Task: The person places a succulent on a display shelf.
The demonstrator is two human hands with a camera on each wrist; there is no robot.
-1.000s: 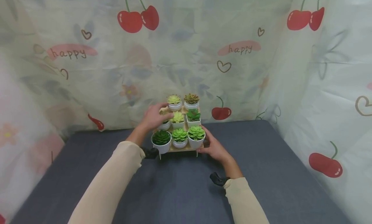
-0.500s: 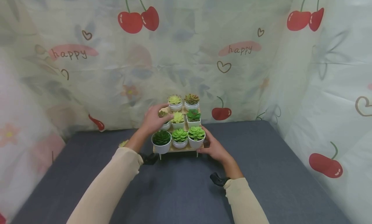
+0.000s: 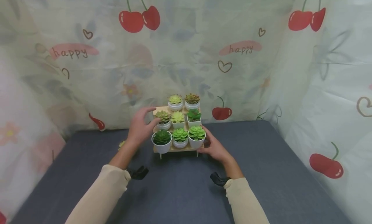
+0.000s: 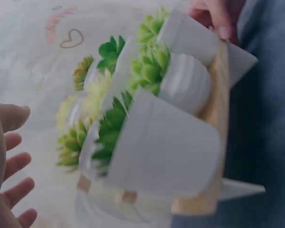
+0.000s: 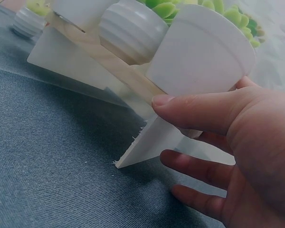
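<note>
A three-tiered wooden stand point(image 3: 159, 110) with white side legs holds several small succulents in white pots. My right hand point(image 3: 213, 147) grips its right front end; in the right wrist view the thumb point(image 5: 190, 107) presses the board's edge beside a white pot point(image 5: 202, 52). My left hand point(image 3: 140, 127), fingers spread and holding nothing, is just left of the middle-tier succulent point(image 3: 163, 118). The left wrist view shows a gap between those fingers point(image 4: 16, 164) and the pots. Below, a dark green succulent point(image 3: 162, 138) stands at the front tier's left end.
One more yellow-green succulent point(image 3: 121, 144) stands on the dark table cloth point(image 3: 180, 191) left of the stand, partly hidden by my left forearm. A patterned curtain point(image 3: 186, 56) hangs directly behind the table. The top tier's left end is bare wood.
My left hand has let go of the succulent at the middle tier's left and drawn away leftward. That pot now shows fully. The right hand has stayed at the stand's end.
</note>
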